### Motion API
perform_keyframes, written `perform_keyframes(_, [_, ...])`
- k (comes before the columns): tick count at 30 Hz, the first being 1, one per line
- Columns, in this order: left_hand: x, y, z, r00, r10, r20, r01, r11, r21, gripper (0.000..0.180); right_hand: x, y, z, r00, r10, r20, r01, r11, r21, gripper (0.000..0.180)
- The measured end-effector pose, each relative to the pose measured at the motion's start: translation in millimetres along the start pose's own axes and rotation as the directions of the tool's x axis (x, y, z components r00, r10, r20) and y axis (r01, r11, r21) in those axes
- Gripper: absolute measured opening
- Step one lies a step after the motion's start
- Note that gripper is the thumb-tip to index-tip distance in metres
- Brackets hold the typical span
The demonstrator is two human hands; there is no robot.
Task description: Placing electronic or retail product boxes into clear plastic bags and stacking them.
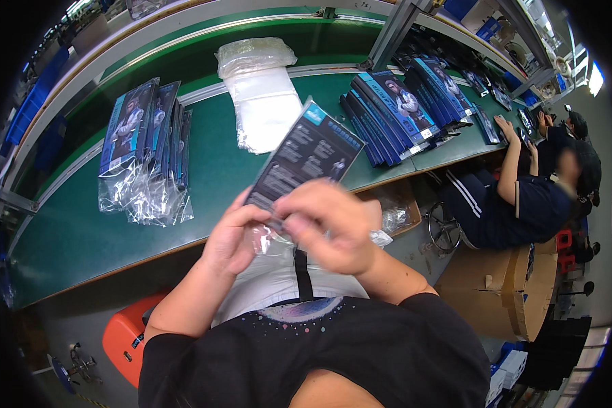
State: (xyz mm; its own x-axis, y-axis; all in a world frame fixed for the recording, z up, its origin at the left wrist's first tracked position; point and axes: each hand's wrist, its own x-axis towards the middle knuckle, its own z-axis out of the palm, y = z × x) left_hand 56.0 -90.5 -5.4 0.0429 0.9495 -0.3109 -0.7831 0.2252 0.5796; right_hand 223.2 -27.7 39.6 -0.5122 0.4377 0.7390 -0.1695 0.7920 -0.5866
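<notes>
A flat dark box with a teal corner [306, 153] is tilted in front of me, its text-covered side up. Clear plastic [268, 243] hangs loose at its lower end. My left hand [232, 234] grips the box's lower left corner and the plastic, thumb on top. Over the lower right end curls my right hand [336, 228], blurred by motion, with thumb and forefinger drawn together. What lies between those fingers is hidden. Beyond the box, a stack of clear plastic bags [262, 102] lies on the green table [214, 180].
Bagged boxes [129, 129] lean in a row at the left. Blue boxes [394, 109] stand in rows at the right. A co-worker [530, 204] sits on the right, hands at the table. Below are an open carton [404, 207], a large cardboard box [493, 289] and an orange stool [126, 340].
</notes>
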Motion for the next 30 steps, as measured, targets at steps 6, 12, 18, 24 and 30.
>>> perform_keyframes(6, [-21,27,-12,0.966,0.222,-0.129,-0.213,0.974,0.076,0.048,6,28,-28,0.906,0.260,-0.335,-0.260,0.965,0.045,0.022])
perform_keyframes(12, [-50,117,-2,0.337,0.937,0.092,-0.891,0.286,0.353,0.043,-1,40,-22,0.844,0.476,-0.249,-0.388,0.861,0.330,0.016])
perform_keyframes(18, [-38,170,-34,0.174,0.715,0.677,-0.048,-0.681,0.731,0.036,-6,43,8,0.809,0.583,-0.075,-0.518,0.768,0.376,0.020])
perform_keyframes(24, [-32,154,-42,0.513,0.747,0.422,0.156,-0.565,0.810,0.065,15,59,42,0.827,0.545,0.135,-0.558,0.769,0.312,0.041])
perform_keyframes(30, [-33,239,-40,0.578,0.811,-0.090,0.076,0.056,0.996,0.112,66,71,93,0.742,0.573,0.347,-0.654,0.732,0.191,0.076])
